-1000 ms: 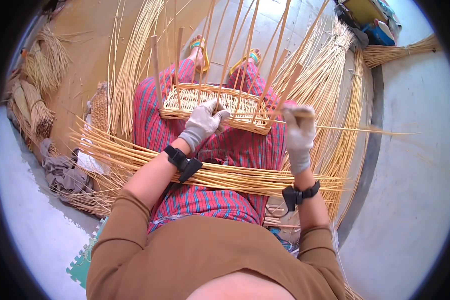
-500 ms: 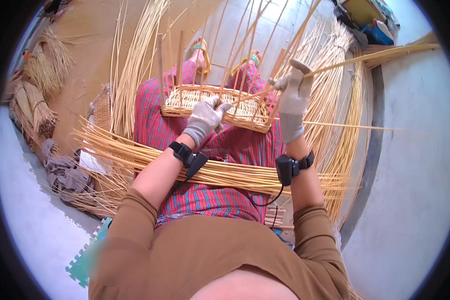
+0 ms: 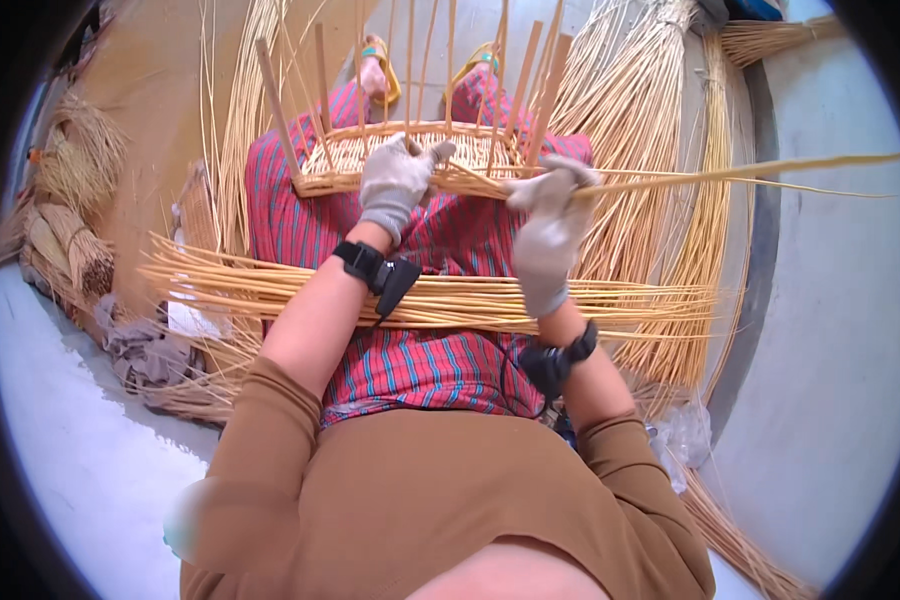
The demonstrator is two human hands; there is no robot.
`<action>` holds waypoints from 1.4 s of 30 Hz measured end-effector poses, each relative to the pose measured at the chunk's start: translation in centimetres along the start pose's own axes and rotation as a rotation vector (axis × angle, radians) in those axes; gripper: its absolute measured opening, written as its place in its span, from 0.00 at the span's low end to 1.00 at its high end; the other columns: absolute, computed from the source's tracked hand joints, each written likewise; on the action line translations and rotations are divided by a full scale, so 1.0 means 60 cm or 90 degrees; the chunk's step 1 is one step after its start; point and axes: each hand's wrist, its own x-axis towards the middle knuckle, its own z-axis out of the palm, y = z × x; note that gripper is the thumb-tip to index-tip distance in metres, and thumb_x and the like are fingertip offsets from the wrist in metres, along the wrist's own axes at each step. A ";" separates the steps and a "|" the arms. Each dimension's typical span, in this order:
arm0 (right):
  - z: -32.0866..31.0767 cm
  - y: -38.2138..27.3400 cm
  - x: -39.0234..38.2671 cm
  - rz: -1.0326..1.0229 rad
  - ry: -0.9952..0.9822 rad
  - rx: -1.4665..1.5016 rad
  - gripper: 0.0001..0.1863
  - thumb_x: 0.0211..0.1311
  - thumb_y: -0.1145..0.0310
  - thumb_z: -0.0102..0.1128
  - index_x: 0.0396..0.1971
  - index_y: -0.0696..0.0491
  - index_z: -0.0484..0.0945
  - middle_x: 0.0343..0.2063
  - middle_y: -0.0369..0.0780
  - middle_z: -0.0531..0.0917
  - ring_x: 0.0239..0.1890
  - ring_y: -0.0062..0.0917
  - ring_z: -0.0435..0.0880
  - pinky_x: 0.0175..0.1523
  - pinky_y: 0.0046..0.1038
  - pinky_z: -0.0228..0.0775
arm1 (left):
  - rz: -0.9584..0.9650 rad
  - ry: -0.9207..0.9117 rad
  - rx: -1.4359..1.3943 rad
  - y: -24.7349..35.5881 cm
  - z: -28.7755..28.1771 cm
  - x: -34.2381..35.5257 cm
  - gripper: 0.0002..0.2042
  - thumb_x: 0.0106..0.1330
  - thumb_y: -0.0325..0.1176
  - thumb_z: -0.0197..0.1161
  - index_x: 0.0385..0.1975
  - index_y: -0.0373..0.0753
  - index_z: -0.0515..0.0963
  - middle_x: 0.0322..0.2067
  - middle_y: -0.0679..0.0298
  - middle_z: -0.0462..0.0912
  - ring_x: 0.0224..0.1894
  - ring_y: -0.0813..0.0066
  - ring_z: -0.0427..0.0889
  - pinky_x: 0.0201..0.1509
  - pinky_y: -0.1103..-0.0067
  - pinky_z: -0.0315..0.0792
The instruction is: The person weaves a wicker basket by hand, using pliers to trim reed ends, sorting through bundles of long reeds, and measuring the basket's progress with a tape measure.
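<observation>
Across my knees lies a half-woven wicker basket [image 3: 335, 157], a shallow oblong base. Upright wooden stakes [image 3: 273, 105] and thin rods rise around it. My gloved left hand [image 3: 395, 185] is closed on the near edge of the basket, left of its middle; its fingertips are partly hidden. Just off the near right corner, my gloved right hand [image 3: 552, 220] is closed around a long pale willow rod [image 3: 730, 174], which runs out to the right past the hand. A second, thinner strand stretches the same way behind it.
A loose bundle of rods [image 3: 450, 305] lies across my lap, under both forearms. More long bundles [image 3: 635, 120] lie on the floor to the right, with others at the far left [image 3: 75, 245]. A grey cloth [image 3: 145, 350] sits at the left, near the pale wall.
My right hand has come down and inward with the rod, which now points more level to the right. The basket appears higher in view, partly because the view has shifted. My left hand stays at its near edge.
</observation>
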 end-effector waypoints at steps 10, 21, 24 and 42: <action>-0.185 0.036 0.104 -0.122 -0.038 -0.756 0.30 0.64 0.38 0.65 0.42 0.54 0.84 0.35 0.44 0.88 0.48 0.34 0.86 0.58 0.41 0.73 | 0.034 -0.294 0.178 0.079 0.097 -0.001 0.20 0.79 0.47 0.53 0.56 0.36 0.75 0.32 0.53 0.87 0.23 0.62 0.89 0.26 0.71 0.82; -0.032 0.044 0.304 -0.449 -0.262 -0.418 0.31 0.63 0.54 0.70 0.63 0.49 0.74 0.52 0.46 0.84 0.56 0.46 0.83 0.60 0.42 0.76 | -0.037 -0.261 0.123 0.070 0.103 -0.013 0.14 0.76 0.45 0.57 0.46 0.40 0.78 0.19 0.64 0.80 0.14 0.76 0.79 0.15 0.78 0.73; 0.012 0.146 0.391 -0.666 -0.139 -0.577 0.30 0.72 0.65 0.64 0.68 0.57 0.65 0.41 0.38 0.79 0.40 0.19 0.79 0.44 0.23 0.75 | -0.007 -0.248 0.087 0.096 0.121 -0.013 0.16 0.77 0.45 0.56 0.49 0.38 0.77 0.20 0.62 0.81 0.15 0.75 0.80 0.15 0.77 0.75; -0.243 0.167 0.338 0.164 -0.340 -1.051 0.18 0.66 0.53 0.63 0.37 0.54 0.84 0.34 0.46 0.88 0.38 0.43 0.88 0.44 0.43 0.80 | 0.015 -0.299 0.047 0.063 0.103 -0.002 0.17 0.74 0.38 0.62 0.58 0.40 0.76 0.32 0.55 0.86 0.20 0.72 0.85 0.21 0.76 0.80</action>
